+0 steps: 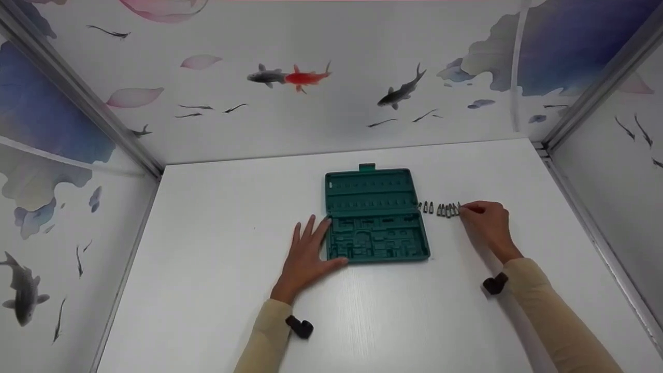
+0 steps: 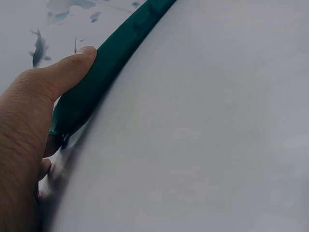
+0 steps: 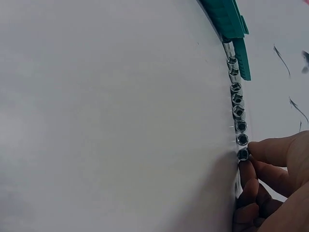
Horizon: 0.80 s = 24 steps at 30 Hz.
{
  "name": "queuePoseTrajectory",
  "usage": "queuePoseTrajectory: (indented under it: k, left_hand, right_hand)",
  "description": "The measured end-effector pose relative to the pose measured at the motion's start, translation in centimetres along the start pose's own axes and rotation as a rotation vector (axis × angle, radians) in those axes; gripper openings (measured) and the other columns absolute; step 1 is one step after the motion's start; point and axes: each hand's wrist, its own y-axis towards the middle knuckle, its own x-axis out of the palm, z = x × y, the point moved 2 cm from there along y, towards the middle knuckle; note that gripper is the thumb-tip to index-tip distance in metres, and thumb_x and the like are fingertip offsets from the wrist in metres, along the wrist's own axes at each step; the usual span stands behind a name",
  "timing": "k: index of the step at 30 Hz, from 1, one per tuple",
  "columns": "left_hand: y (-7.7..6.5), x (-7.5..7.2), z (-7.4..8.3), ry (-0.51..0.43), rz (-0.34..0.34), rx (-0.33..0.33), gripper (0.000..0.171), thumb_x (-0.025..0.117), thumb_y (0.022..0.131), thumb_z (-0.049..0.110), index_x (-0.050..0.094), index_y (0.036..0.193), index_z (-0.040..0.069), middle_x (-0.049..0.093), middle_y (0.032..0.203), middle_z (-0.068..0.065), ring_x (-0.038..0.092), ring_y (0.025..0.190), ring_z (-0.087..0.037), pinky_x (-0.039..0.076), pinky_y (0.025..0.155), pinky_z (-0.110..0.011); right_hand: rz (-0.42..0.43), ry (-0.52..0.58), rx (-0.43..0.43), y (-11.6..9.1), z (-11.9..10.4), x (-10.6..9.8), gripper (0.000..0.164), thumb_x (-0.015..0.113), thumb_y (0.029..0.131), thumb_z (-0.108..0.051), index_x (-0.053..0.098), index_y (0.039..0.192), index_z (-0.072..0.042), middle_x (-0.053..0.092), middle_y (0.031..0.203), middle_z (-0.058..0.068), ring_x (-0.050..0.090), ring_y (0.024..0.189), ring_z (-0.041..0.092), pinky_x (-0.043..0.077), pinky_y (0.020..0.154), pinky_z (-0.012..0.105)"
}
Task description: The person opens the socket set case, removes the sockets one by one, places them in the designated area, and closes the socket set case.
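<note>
A green plastic tool case (image 1: 378, 212) lies unfolded on the white table, its moulded compartments facing up. My left hand (image 1: 308, 259) rests at its near left corner, fingers straight and spread along the left side. In the left wrist view the thumb (image 2: 77, 65) presses the case's outer wall (image 2: 104, 65). Right of the case, several small metal sockets (image 1: 446, 210) stand in a row. My right hand (image 1: 487, 223) pinches the socket at the row's right end (image 3: 243, 154) between thumb and fingertips. The right wrist view shows openings in the sockets' near ends.
The white table (image 1: 222, 233) is enclosed by printed panels at the back (image 1: 336, 124) and both sides, with metal frame strips at the corners. A small light piece (image 1: 331, 184) sits in the case's upper left. The leftmost sockets stand close to the case's right edge.
</note>
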Motion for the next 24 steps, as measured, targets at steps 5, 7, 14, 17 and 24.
queuePoseTrajectory:
  k: [5,7,14,17,24]
  left_hand:
    - [0.0,-0.1,0.2,-0.009,0.001,-0.003,0.112,0.070,0.090,0.084,0.030,0.177,0.025,0.019,0.183,-0.016,0.007,0.170,-0.043,0.010,0.134,-0.066]
    - [0.0,-0.1,0.3,-0.015,0.000,-0.010,0.112,0.070,0.089,0.083,0.030,0.177,0.025,0.019,0.183,-0.016,0.006,0.169,-0.044,0.011,0.134,-0.066]
    - [0.2,-0.1,0.3,-0.006,0.003,-0.009,0.112,0.072,0.089,0.082,0.031,0.176,0.025,0.020,0.183,-0.016,0.008,0.170,-0.043,0.011,0.134,-0.064]
    - [0.2,0.0,0.3,-0.003,0.003,-0.009,0.112,0.072,0.089,0.083,0.030,0.176,0.026,0.020,0.183,-0.016,0.007,0.169,-0.043,0.012,0.134,-0.065]
    - [0.0,0.0,0.3,-0.003,0.002,-0.018,0.112,0.070,0.089,0.084,0.029,0.177,0.028,0.018,0.183,-0.016,0.006,0.169,-0.045,0.013,0.134,-0.066]
  right_hand:
    - [0.003,-0.007,0.011,0.0,-0.1,0.0,0.037,0.069,0.109,-0.028,0.079,0.127,0.003,0.075,0.127,0.023,0.066,0.117,0.035,0.051,0.092,0.033]
    - [0.006,-0.005,0.017,0.0,-0.2,0.0,0.038,0.070,0.109,-0.028,0.079,0.127,0.004,0.075,0.127,0.024,0.065,0.117,0.035,0.051,0.093,0.035]
    - [0.002,-0.022,0.009,0.1,-0.1,-0.1,0.036,0.068,0.109,-0.027,0.079,0.127,0.003,0.076,0.126,0.023,0.068,0.117,0.036,0.052,0.093,0.035]
    - [0.008,-0.027,-0.005,0.2,-0.4,-0.2,0.036,0.067,0.110,-0.026,0.079,0.127,0.003,0.077,0.124,0.023,0.068,0.114,0.033,0.051,0.088,0.027]
    - [0.037,-0.017,-0.106,0.4,-3.6,0.4,0.033,0.066,0.111,-0.024,0.078,0.126,0.003,0.076,0.116,0.021,0.061,0.099,0.029,0.049,0.074,0.020]
